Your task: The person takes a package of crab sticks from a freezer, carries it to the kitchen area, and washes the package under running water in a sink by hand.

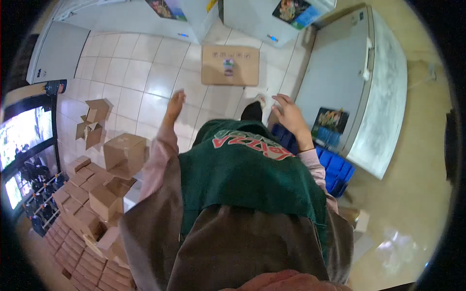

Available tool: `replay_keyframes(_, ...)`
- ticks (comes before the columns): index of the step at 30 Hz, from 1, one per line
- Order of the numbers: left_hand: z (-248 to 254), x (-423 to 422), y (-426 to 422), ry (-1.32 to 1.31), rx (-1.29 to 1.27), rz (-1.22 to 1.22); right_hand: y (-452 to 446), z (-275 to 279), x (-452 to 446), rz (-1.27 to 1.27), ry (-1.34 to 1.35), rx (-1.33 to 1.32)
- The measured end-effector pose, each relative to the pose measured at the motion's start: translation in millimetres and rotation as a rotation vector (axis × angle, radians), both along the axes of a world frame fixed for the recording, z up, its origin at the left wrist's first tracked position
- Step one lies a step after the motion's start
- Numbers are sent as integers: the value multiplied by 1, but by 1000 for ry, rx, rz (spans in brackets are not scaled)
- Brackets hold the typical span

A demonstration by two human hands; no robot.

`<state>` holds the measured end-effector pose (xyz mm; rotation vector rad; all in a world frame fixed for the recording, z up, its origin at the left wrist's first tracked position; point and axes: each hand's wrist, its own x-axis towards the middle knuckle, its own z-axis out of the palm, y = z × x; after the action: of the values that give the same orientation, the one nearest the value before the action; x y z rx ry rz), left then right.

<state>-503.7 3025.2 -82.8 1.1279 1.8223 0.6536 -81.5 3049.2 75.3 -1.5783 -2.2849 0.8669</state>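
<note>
Brown rectangular printed cardboard piece lay on pale tiled floor

The cardboard piece lay ahead of both hands, untouched, and sideways it fell between them. The bare left hand hung empty, short of it and to its left, fingers loosely extended. The bare right hand was empty too, fingers parted, short of it and to its right, near a blue plastic crate.
</note>
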Motion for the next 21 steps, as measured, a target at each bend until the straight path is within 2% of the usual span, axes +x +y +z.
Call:
replay_keyframes(1,-68,-6,-27,319,264,-182,32,5,10,22,-6,18)
replay_keyframes(2,-34,24,-44,41,-177,41,62,10,18,43,-21,24)
replay_keyframes(3,-137,23,-96,218,-121,31,90,13,25,59,-33,27)
replay_keyframes(4,-122,33,-142,405,-78,-267,125,15,33,84,-29,41)
replay_keyframes(5,-134,65,-155,702,-260,-711,164,13,40,97,-24,59)
replay_keyframes(6,-151,64,-142,711,-256,-697,202,9,45,127,-63,211)
replay_keyframes(7,-144,78,-176,665,-270,-640,236,3,49,152,-101,354)
replay_keyframes(8,-110,41,-212,617,-285,-584,274,2,48,132,-101,404)
replay_keyframes(9,-95,47,-231,568,-300,-528,309,1,45,113,-103,452)
replay_keyframes(10,-90,56,-249,517,-312,-470,340,-3,41,120,-97,453)
replay_keyframes(12,-82,75,-260,422,-313,-346,404,-11,29,98,-158,621)
replay_keyframes(15,-49,80,-285,282,-319,-175,461,-20,10,34,-278,642)
replay_keyframes(17,-59,49,-223,200,-306,-73,483,-33,4,22,-352,712)
replay_keyframes(18,-76,82,-164,146,-303,-16,490,-43,4,-20,-397,662)
replay_keyframes(21,-48,65,-67,-3,-274,148,505,-54,-8,-89,-513,650)
